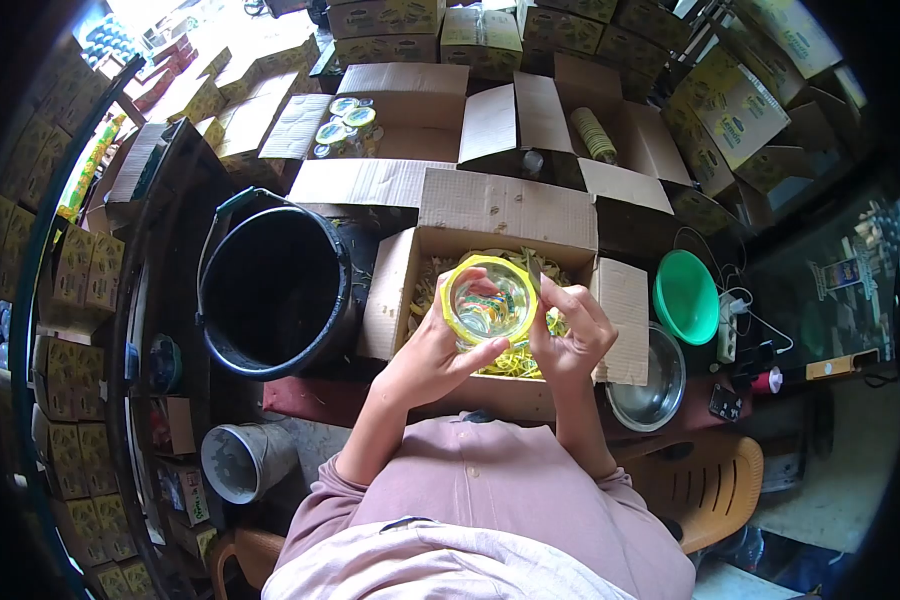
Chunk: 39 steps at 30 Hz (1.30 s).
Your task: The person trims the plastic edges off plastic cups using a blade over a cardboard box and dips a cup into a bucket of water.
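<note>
My left hand (420, 355) is wrapped around a clear plastic jar (472, 322) with a yellow rim, its open mouth facing me. Coloured print shows through its wall. Close against the jar's right side, my right hand (573, 335) is closed in a pinch on a thin dark blade (534, 268) that points up along the rim; its handle is hidden by the fingers. Both hands are above an open cardboard box (510, 212) holding yellow strips (510, 364).
A black bucket (345, 290) stands left of the box. Behind are cartons with lidded jars (348, 125) and a stack of yellowish round pieces (594, 136). To the right are a green bowl (687, 297), a clear bowl (660, 385) and a power strip (727, 335).
</note>
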Tool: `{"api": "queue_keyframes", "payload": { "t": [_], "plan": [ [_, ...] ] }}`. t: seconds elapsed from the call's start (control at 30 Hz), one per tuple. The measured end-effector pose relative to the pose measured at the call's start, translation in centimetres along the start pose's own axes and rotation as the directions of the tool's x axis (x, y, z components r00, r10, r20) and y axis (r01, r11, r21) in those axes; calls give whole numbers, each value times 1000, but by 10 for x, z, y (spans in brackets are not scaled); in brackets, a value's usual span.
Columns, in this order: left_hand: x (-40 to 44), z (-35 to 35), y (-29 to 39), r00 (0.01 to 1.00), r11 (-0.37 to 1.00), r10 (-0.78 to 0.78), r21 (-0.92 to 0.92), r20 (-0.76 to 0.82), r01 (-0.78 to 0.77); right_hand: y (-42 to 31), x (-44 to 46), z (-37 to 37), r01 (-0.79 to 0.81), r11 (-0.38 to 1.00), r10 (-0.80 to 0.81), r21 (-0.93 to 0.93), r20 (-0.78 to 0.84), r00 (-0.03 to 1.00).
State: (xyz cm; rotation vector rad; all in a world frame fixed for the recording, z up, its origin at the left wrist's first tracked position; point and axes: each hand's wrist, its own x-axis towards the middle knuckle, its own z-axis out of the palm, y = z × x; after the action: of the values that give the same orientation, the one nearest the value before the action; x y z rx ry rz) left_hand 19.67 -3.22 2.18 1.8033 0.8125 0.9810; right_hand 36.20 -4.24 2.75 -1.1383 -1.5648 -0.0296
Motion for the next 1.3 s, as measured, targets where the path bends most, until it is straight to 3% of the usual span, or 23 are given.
{"api": "queue_keyframes", "payload": {
  "t": [0.27, 0.9, 1.0, 1.3],
  "plan": [
    [3, 4, -14, 994, 974, -42, -226, -98, 19, -7, -6, 0, -65, 997, 69, 51, -85, 994],
    [4, 4, -6, 990, 998, -45, -44, -134, 40, -10, -11, 17, -16, 1000, 15, -10, -129, 992],
    [3, 5, -4, 994, 991, -70, -118, -86, 60, -8, -6, 17, -18, 1000, 16, -12, -129, 991],
    [4, 6, -10, 997, 995, 5, -103, -82, -14, -2, -3, 14, -71, 993, 79, 93, -81, 994]
  ]
}}
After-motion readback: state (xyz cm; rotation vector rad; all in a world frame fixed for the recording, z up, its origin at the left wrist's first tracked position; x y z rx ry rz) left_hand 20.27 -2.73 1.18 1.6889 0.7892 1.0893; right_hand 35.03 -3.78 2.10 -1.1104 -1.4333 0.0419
